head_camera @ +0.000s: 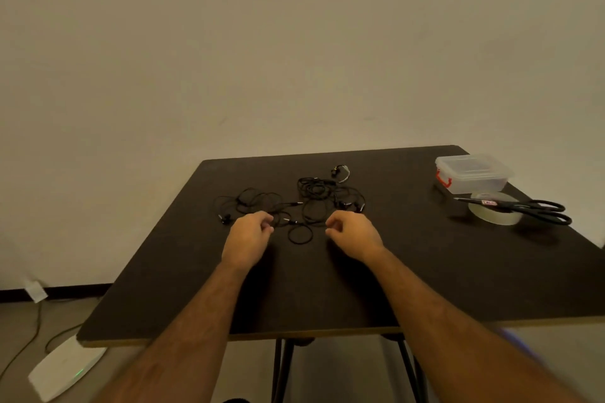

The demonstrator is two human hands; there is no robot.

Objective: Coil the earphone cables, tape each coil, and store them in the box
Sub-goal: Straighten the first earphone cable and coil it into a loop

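Observation:
Several black earphone cables point(307, 198) lie tangled in loose loops on the dark table point(327, 288), near its middle. My left hand point(250, 234) rests at the left front of the tangle, fingers curled beside a cable strand. My right hand point(352, 232) sits at the right front, fingers curled, fingertips close to a loop. Whether either hand pinches a cable is unclear. A clear plastic box point(473, 173) with a lid and a red latch stands at the far right. In front of it lies a roll of clear tape point(494, 214).
Black scissors point(537, 209) lie across the tape roll, handles toward the right edge. A white device point(64, 368) with a green light and cables sits on the floor at left. The wall stands right behind the table.

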